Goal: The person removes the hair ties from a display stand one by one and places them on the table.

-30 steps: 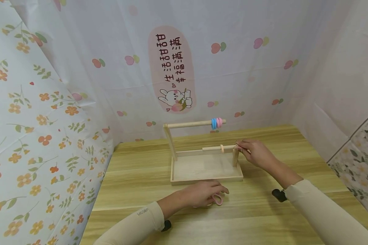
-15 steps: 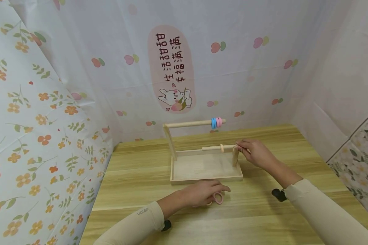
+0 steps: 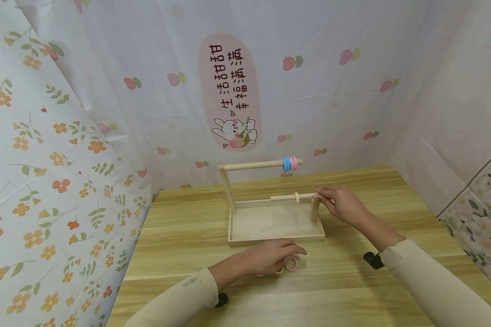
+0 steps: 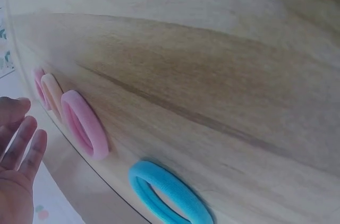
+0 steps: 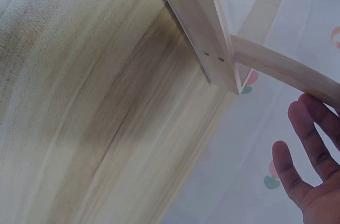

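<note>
My left hand (image 3: 268,258) hovers close over the table in front of the wooden stand (image 3: 237,243), fingers loosely spread. Right at its fingertips lies a pink hair tie (image 3: 296,264). The left wrist view shows a blue hair tie (image 4: 175,187), a peach one (image 4: 53,92) and two pink ones, one pink tie (image 4: 94,120) nearer. None sits between the fingers. My right hand (image 3: 340,204) pinches the top of the stand's short post (image 5: 287,70), where the lower dowel (image 3: 282,198) begins. A peach hair tie (image 3: 297,198) hangs on that dowel.
Blue hair ties (image 3: 286,164) and pink hair ties (image 3: 293,163) sit near the free end of the upper dowel (image 3: 249,165). Behind the table (image 3: 180,218) hangs a printed curtain (image 3: 311,113); a floral curtain (image 3: 57,181) runs along the left.
The pink hair tie at my left fingertips has gone from tilted to lying flatter and rounder in view. The left fingers shift only slightly. My right hand stays on the post.
</note>
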`<control>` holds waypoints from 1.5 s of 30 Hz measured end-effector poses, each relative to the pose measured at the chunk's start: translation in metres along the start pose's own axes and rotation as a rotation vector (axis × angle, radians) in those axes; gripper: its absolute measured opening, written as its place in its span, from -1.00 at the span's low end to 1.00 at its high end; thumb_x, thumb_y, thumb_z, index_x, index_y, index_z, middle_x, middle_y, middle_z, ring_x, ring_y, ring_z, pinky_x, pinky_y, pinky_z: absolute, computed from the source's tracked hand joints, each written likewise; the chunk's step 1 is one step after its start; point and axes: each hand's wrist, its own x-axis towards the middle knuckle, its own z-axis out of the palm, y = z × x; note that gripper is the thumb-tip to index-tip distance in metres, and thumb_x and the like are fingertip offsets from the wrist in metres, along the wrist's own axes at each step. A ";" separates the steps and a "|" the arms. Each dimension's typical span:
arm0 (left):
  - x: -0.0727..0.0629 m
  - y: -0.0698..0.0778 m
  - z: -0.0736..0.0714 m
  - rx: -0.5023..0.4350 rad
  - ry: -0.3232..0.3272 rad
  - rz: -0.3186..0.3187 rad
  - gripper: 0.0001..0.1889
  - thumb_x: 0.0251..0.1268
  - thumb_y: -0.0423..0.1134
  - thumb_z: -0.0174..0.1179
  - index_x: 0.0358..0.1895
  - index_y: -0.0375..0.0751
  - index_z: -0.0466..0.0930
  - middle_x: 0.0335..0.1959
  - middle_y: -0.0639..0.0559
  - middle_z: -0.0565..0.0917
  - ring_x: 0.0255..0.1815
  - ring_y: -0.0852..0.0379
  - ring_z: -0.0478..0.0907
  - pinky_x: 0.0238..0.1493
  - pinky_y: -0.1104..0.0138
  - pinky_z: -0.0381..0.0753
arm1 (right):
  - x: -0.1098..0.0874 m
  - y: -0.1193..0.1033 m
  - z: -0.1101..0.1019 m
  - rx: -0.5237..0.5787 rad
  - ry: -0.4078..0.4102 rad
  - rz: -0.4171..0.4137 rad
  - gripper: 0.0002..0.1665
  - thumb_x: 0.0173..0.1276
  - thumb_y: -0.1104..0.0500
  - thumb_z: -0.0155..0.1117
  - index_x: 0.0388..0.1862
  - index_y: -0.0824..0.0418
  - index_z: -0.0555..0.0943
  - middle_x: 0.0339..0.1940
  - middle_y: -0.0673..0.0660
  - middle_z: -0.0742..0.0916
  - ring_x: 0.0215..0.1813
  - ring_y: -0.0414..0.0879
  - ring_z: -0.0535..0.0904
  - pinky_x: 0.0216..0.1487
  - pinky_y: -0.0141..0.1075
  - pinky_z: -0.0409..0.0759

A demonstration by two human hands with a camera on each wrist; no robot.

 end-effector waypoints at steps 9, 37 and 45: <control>-0.002 -0.003 -0.007 0.000 0.046 -0.006 -0.56 0.71 -0.23 0.25 0.53 -0.04 0.54 0.36 0.08 0.69 0.39 0.22 0.62 0.47 0.52 0.54 | 0.000 0.000 0.001 -0.006 -0.021 0.022 -0.66 0.48 0.34 0.51 0.15 0.50 0.79 0.08 0.45 0.86 -0.06 0.32 0.87 -0.14 0.12 0.85; -0.014 -0.018 -0.030 -0.109 0.398 -0.429 -0.67 0.78 -0.06 0.18 0.32 -0.14 0.72 0.24 -0.01 0.79 0.26 0.04 0.78 0.23 0.23 0.82 | 0.002 -0.002 -0.001 0.002 -0.031 0.016 -0.63 0.48 0.35 0.52 0.19 0.51 0.78 0.10 0.45 0.85 0.04 0.37 0.86 -0.03 0.18 0.84; -0.017 -0.025 -0.036 -0.141 0.527 -0.505 -0.71 0.74 -0.08 0.22 0.23 -0.17 0.75 0.13 -0.07 0.82 0.14 -0.03 0.81 0.10 0.15 0.85 | 0.002 0.000 0.000 0.002 -0.021 0.004 -0.63 0.45 0.36 0.54 0.17 0.51 0.78 0.09 0.46 0.85 0.04 0.39 0.85 -0.02 0.20 0.84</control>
